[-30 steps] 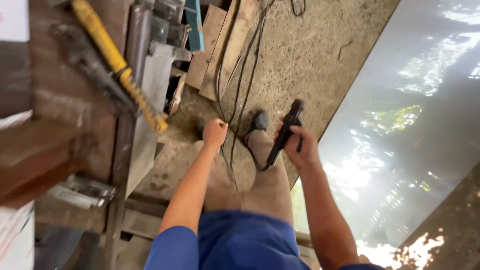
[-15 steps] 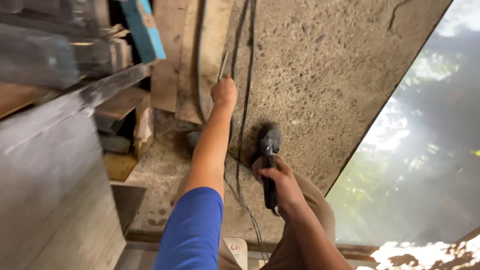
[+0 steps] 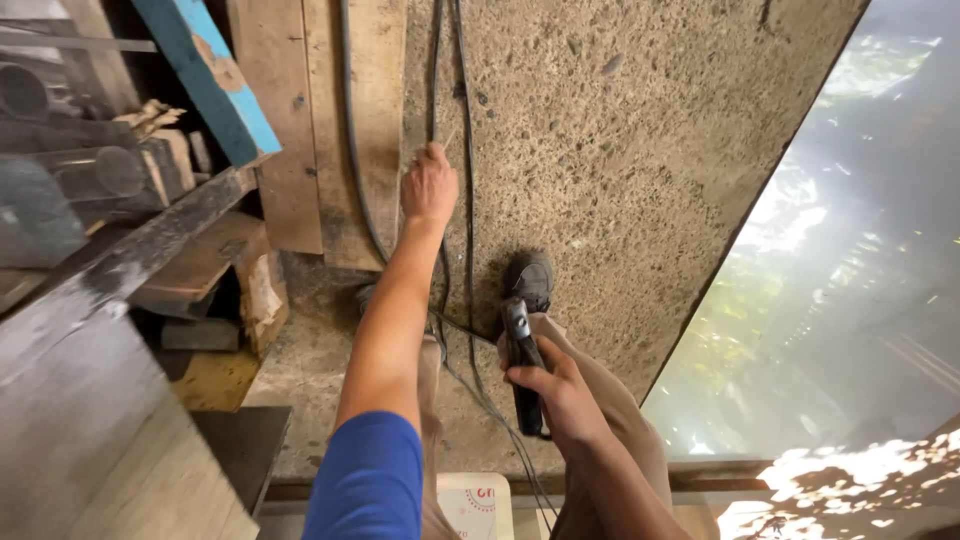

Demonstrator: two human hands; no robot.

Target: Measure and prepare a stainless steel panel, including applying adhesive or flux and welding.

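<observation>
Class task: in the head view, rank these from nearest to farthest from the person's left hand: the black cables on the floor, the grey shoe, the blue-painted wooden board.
1. Black cables: at the left hand, which grips them.
2. Grey shoe: below and right of that hand, on the concrete.
3. Blue-painted wooden board: farthest, up at left among stacked timber.

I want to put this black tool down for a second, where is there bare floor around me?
The rough concrete floor lies bare between the black cables and the bright sunlit edge at right. It is crowded on the left: wooden planks, a blue board and stacked scrap. The left hand is at the cables; the right hand grips the black power tool.
</observation>
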